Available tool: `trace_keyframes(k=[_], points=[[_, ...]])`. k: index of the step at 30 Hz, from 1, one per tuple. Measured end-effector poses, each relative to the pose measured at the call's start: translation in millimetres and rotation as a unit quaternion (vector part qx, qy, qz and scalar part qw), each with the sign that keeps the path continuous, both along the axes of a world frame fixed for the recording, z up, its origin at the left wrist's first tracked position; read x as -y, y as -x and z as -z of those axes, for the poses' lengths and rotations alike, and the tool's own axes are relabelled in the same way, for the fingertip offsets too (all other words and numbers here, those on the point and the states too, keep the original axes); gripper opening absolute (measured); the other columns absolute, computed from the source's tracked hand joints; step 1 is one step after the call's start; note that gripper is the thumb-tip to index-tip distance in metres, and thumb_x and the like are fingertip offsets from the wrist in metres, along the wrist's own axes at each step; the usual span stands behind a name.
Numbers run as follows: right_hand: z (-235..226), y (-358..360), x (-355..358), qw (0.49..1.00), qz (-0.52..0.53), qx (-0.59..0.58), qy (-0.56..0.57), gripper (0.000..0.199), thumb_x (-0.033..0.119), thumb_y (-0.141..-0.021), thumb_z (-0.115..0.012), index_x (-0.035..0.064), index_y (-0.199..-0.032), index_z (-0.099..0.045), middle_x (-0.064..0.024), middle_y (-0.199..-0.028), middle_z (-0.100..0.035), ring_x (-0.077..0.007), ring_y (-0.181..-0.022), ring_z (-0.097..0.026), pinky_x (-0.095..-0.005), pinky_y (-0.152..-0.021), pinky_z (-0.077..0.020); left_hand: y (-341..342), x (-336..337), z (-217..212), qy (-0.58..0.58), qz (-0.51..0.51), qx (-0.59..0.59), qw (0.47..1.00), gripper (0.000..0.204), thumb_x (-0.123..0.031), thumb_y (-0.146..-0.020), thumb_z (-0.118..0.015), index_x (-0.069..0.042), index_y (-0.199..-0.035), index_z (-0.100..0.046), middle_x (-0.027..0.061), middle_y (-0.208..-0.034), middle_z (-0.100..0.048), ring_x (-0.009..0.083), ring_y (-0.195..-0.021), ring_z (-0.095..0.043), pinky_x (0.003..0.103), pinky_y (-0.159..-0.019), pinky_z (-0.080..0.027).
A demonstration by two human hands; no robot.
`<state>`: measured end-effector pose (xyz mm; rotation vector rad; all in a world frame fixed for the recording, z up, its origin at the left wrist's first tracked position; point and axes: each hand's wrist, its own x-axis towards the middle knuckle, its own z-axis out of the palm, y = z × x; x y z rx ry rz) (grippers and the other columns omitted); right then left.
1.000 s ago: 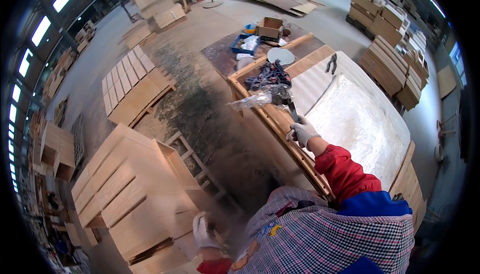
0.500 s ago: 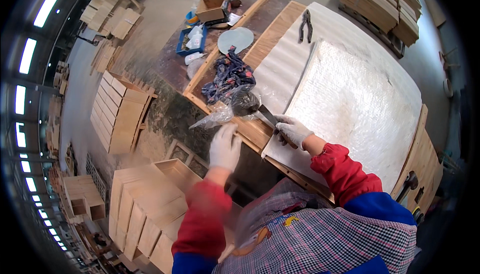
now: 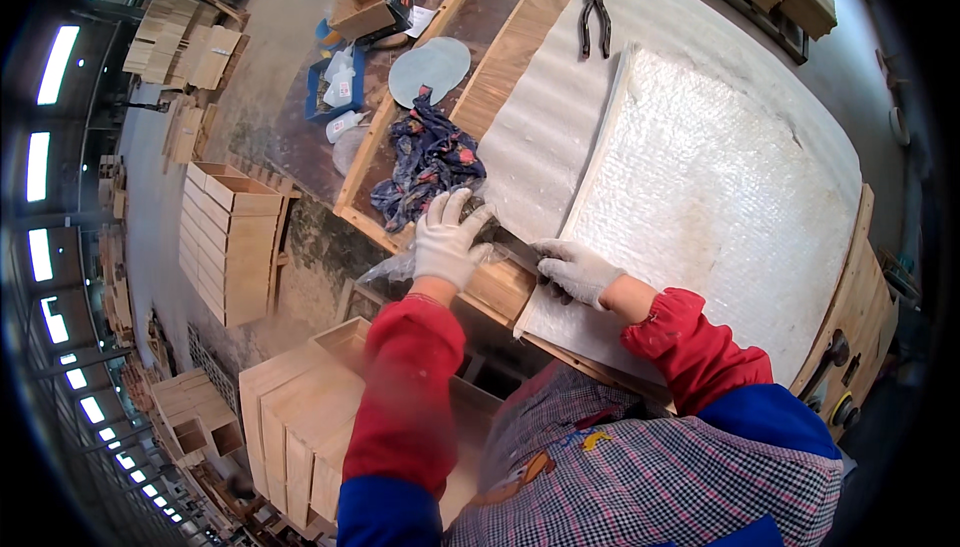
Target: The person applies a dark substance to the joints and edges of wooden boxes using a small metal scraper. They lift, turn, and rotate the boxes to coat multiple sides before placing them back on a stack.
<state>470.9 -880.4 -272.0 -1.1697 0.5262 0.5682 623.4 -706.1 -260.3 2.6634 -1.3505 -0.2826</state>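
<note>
My left hand [image 3: 450, 242], in a white glove, is curled over a dark lump wrapped in a clear plastic bag [image 3: 392, 267]. Most of the lump is hidden under my fingers and thumb. In my gloved right hand [image 3: 580, 272] is a putty knife [image 3: 517, 248], gripped by its handle. Its dark, flat blade points left at the lump, and whether the two touch I cannot tell. Just beyond my left hand lies a crumpled dark blue patterned cloth [image 3: 430, 157]. To the right, a panel covered in shiny white wrap [image 3: 690, 207] rests on white foam sheeting [image 3: 545, 107].
Pliers [image 3: 595, 17] lie on the foam. Farther left are a round pale disc [image 3: 429, 71], a blue tray [image 3: 335, 87] with white bottles, and an open cardboard box [image 3: 365, 5]. Wooden drawer boxes [image 3: 300, 417] stand below the bench at left; another stack [image 3: 230, 237] stands beyond.
My left hand has moved up and to the right, from beside the plastic bag onto the dark lump. My right hand still holds the putty knife near the same spot.
</note>
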Motion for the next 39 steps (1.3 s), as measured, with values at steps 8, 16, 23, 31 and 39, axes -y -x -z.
trace_keyframes(k=[8,16,23,31,39], points=[[-12.1,-7.4,6.0,0.994,-0.037,0.046,0.089,0.043,0.014,-0.091,-0.045,0.0029,-0.132,-0.051,-0.0112,-0.092,-0.061,-0.0201,-0.079,-0.059,-0.032,-0.07,-0.0491,-0.9,3.9,5.4,0.058,-0.003,0.007,0.998,0.05,-0.014,-0.06,-0.078,-0.019,-0.108,-0.069,0.0074,-0.122,-0.053,0.033,-0.112,-0.047,0.044,-0.096,-0.042],[-6.9,-14.4,10.0,0.961,-0.083,0.169,0.204,0.042,0.014,-0.088,-0.047,0.0,-0.127,-0.053,-0.0223,-0.111,-0.063,-0.0325,-0.102,-0.061,-0.0363,-0.092,-0.0454,2.4,2.9,3.6,0.065,-0.002,0.016,0.998,0.051,-0.005,-0.061,-0.071,-0.019,-0.109,-0.068,0.0076,-0.124,-0.052,0.0335,-0.112,-0.047,0.045,-0.096,-0.042],[-12.8,-21.9,17.8,0.963,-0.15,0.154,0.164,0.045,0.016,-0.092,-0.048,0.0014,-0.135,-0.049,-0.0067,-0.084,-0.061,-0.0144,-0.069,-0.058,-0.0287,-0.066,-0.0498,2.5,-4.5,5.8,0.065,0.002,0.006,0.998,0.053,-0.003,-0.06,-0.07,-0.018,-0.111,-0.068,0.0076,-0.125,-0.052,0.0334,-0.113,-0.046,0.044,-0.097,-0.042],[-2.6,-23.6,23.4,0.993,-0.108,0.054,0.014,0.046,0.018,-0.093,-0.048,0.0072,-0.138,-0.047,-0.0011,-0.072,-0.054,-0.0094,-0.055,-0.05,-0.025,-0.051,-0.0436,2.3,-4.8,7.1,0.084,0.005,-0.005,0.996,0.057,-0.003,-0.057,-0.075,-0.018,-0.111,-0.068,0.0092,-0.126,-0.052,0.0335,-0.112,-0.048,0.042,-0.097,-0.043],[-6.3,-30.3,26.1,0.976,-0.049,0.095,-0.19,0.047,0.016,-0.092,-0.051,-0.0006,-0.135,-0.047,-0.002,-0.075,-0.056,-0.0089,-0.055,-0.052,-0.022,-0.048,-0.0426,-6.8,-5.2,20.2,0.162,-0.001,-0.016,0.987,0.054,-0.006,-0.058,-0.077,-0.019,-0.11,-0.068,0.0108,-0.126,-0.053,0.0348,-0.11,-0.049,0.044,-0.095,-0.045]])
